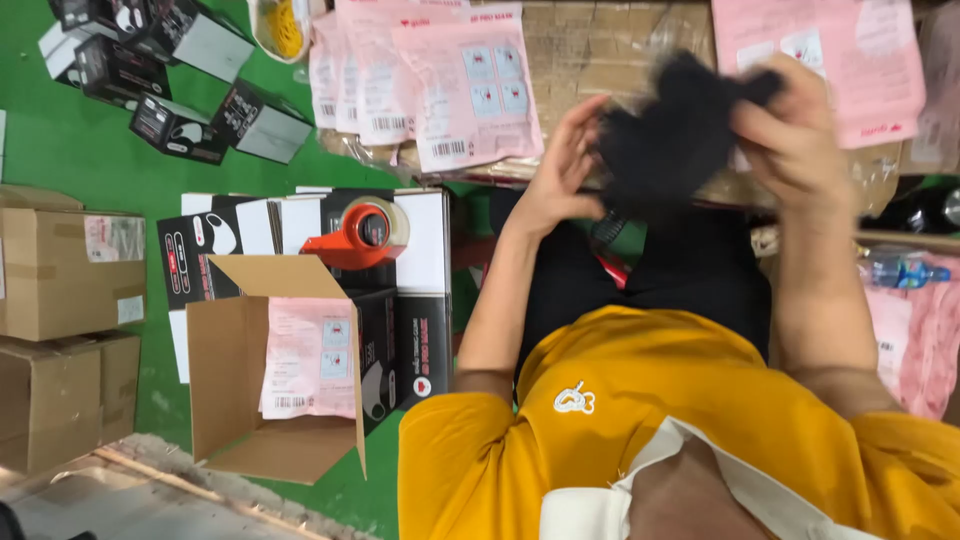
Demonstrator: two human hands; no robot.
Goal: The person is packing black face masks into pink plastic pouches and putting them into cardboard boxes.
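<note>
2 hands: left hand (557, 170) & right hand (795, 135) grip black masks (670, 135) | open carton (235, 370) w/ pink packet (310, 370)

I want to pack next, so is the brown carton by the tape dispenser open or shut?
Open. The brown carton has its flaps spread out, and a pink packet lies visible inside.

Bare green floor (60, 140) at upper left lies open; cardboard boxes (60, 270) and the open carton (250, 400) block lower left.
</note>
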